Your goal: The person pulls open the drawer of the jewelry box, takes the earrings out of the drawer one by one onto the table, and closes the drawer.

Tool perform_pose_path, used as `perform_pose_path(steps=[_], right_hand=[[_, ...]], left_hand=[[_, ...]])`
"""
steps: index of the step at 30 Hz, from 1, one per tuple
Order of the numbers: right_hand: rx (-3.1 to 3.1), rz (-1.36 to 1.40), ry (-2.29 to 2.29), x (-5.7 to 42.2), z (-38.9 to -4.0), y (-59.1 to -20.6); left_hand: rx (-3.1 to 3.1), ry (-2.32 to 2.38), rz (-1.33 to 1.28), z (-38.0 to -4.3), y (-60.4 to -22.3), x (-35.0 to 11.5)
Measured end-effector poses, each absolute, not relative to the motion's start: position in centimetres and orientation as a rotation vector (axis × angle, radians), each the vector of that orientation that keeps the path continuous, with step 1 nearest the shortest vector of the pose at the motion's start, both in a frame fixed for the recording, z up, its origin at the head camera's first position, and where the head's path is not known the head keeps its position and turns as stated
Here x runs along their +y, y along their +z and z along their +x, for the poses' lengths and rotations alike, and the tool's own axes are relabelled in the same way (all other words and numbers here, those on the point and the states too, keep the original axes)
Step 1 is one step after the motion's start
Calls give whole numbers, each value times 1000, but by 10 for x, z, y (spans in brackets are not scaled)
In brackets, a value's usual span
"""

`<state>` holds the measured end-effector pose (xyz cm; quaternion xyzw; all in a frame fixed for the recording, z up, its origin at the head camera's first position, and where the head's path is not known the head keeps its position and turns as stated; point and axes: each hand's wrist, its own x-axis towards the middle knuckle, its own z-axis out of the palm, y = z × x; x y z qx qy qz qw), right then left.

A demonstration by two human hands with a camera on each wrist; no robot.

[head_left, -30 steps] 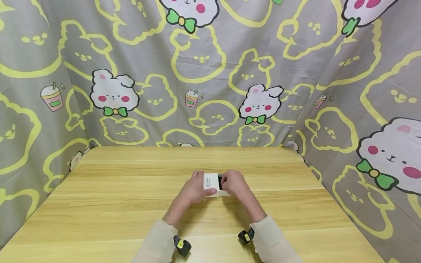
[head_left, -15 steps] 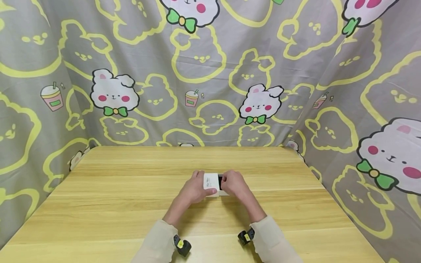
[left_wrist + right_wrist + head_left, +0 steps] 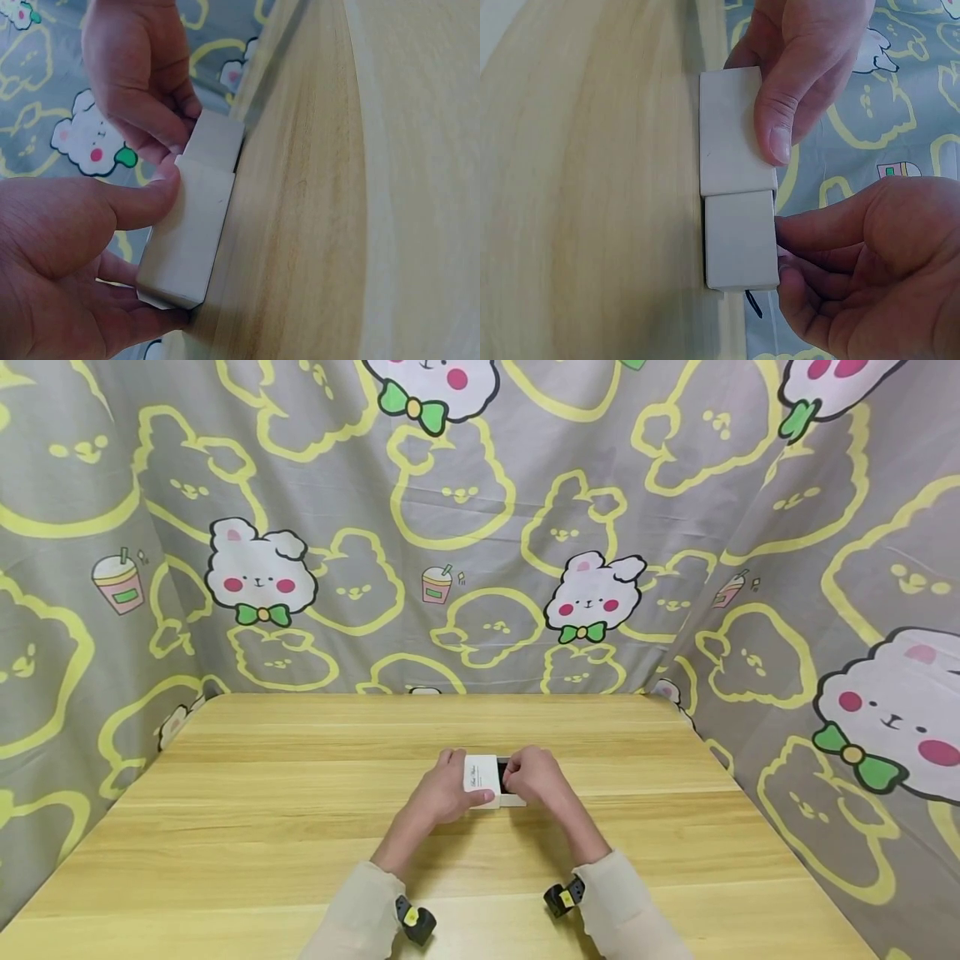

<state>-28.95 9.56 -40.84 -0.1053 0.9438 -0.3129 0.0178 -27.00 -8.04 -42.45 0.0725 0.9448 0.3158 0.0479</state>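
A small white drawer box lies on the table, its printed sleeve [image 3: 482, 777] held by my left hand [image 3: 442, 789]. The left thumb presses the near side of the sleeve, with the other fingers round its far side and end. From the sleeve's right end the white inner tray [image 3: 513, 800] sticks out, showing a dark inside. My right hand [image 3: 536, 777] has its thumb and curled fingers over the tray's opening. Whatever lies between those fingertips is hidden. In the right wrist view a black ribbon tab [image 3: 754, 304] hangs at the tray's end.
The light wood table [image 3: 300, 860] spreads out on all sides of the box. Behind it and along both sides hangs a grey curtain [image 3: 480, 468] with cartoon animals. A small black camera is strapped to each wrist.
My right hand and forearm have shifted very slightly right and up over the tray. The left hand, sleeve and tray look unmoved.
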Motion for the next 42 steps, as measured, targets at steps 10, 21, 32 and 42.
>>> perform_pose_path(steps=[10, 21, 32, 42], right_hand=[[2893, -296, -1034, 99, -289, -404], [2896, -298, -1062, 104, -290, -398], [2921, -270, -1063, 113, -294, -394], [2903, -233, -1151, 130, -297, -388]], left_hand=[[2877, 970, 215, -270, -425, -80], [2899, 968, 236, -270, -425, -81], [2896, 978, 230, -271, -429, -80], [2889, 992, 221, -270, -428, -80]])
